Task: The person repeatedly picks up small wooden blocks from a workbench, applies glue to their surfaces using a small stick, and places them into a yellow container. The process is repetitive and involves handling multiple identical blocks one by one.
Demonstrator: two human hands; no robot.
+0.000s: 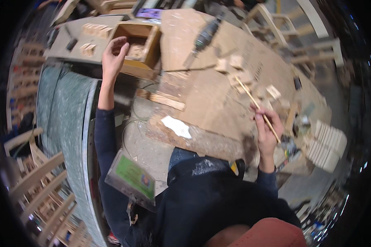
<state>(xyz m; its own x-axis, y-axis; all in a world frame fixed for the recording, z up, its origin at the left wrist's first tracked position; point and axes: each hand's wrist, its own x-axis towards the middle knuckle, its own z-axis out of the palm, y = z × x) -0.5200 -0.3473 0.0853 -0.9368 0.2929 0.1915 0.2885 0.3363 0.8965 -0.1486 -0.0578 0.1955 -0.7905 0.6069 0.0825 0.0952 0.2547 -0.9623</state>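
Observation:
My left hand (113, 58) is raised over the near left corner of a wooden box (137, 66). Its fingers are curved, with a gap between them and the thumb, and I see nothing in it. Small pale pieces (137, 50) lie inside the box. On the right, my right hand (268, 128) grips a thin wooden stick (251, 97) between thumb and fingers. The stick slants up and left, its far end above several small wooden blocks (236, 62) on a cardboard-covered table (210, 99).
A dark power tool (208, 35) lies at the table's far side. Rows of small wooden pieces (95, 30) rest on a board left of the box. A green-topped surface (66, 107) runs along the left. Stacked pale pieces (326, 144) stand at right. A white scrap (176, 126) lies at the near edge.

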